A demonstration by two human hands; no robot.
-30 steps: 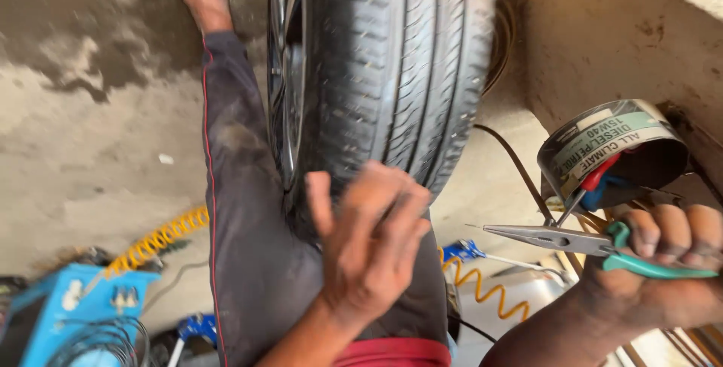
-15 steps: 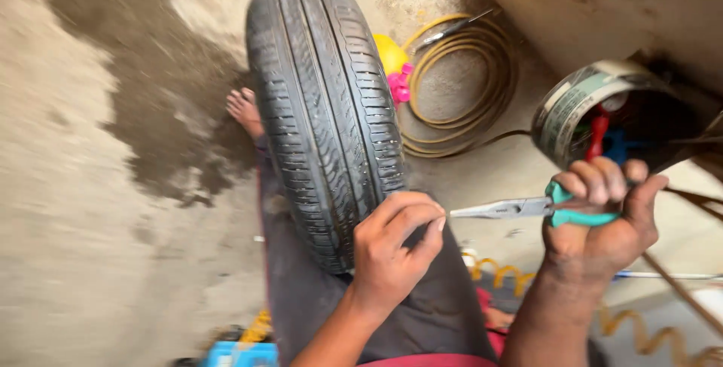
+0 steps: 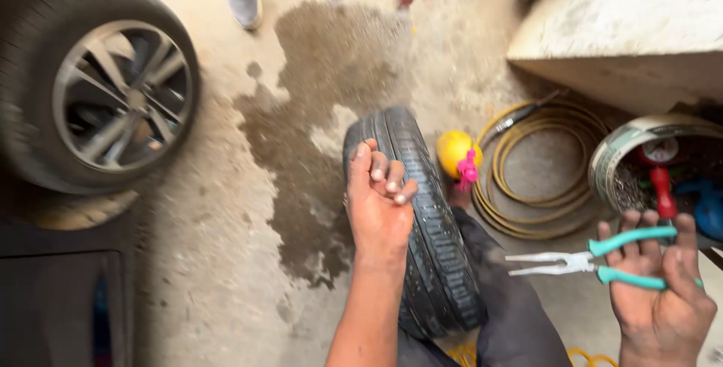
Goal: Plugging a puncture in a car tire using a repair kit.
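Bright, even daylight from above; soft, short shadows only. Deep shade at lower left and under the concrete ledge (image 3: 617, 28). Slight overexposure on the pale ledge top and the dry floor (image 3: 218, 261). Motion blur across the whole frame, strongest at the left edge on the mounted wheel (image 3: 90, 88) and at the top edge. Moderately sharp at centre: tyre (image 3: 429, 246) tread, left hand (image 3: 379, 205). Mild wide-angle stretching towards the corners

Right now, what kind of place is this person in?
Most likely a tyre repair shop. A bare tyre stands under the left hand, a car wheel stands nearby, the right hand holds pliers, and a coiled hose lies on the concrete floor.
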